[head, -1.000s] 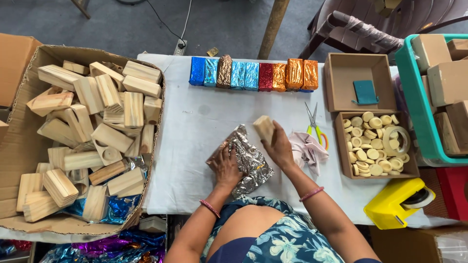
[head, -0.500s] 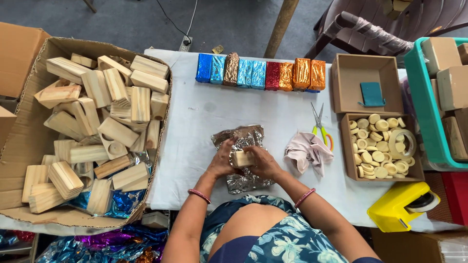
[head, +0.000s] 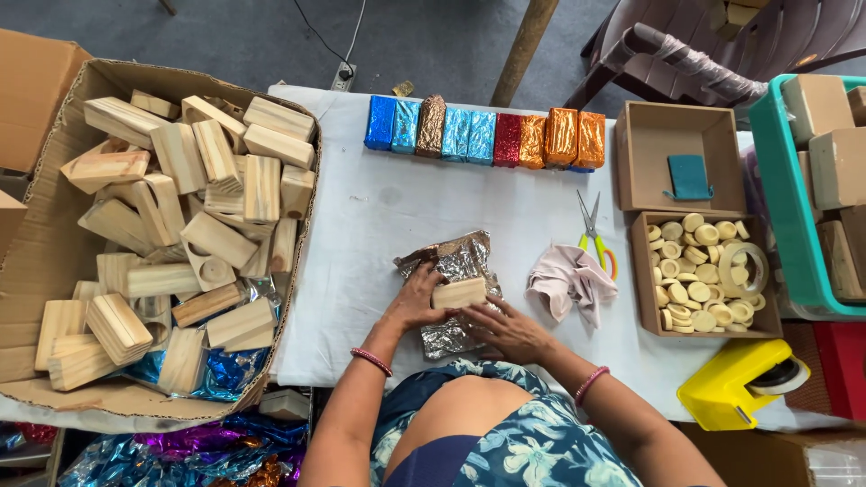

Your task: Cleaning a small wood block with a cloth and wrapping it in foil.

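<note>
A small wooden block lies on a crinkled sheet of silver foil on the white table. My left hand rests against the block's left end, fingers on the foil. My right hand lies just below and right of the block, fingers spread on the foil's lower edge and touching the block. A row of foil-wrapped blocks in blue, brown, red and orange lines the far side of the table.
A big cardboard box of wooden blocks stands at left. At right are scissors, a pinkish cloth, a box of small wooden discs with a tape roll, an open box with a teal pad, a yellow tape dispenser, and a teal crate.
The right hand held the block up beside the foil a second ago; the block now lies flat on the foil, with both hands pressed around it.
</note>
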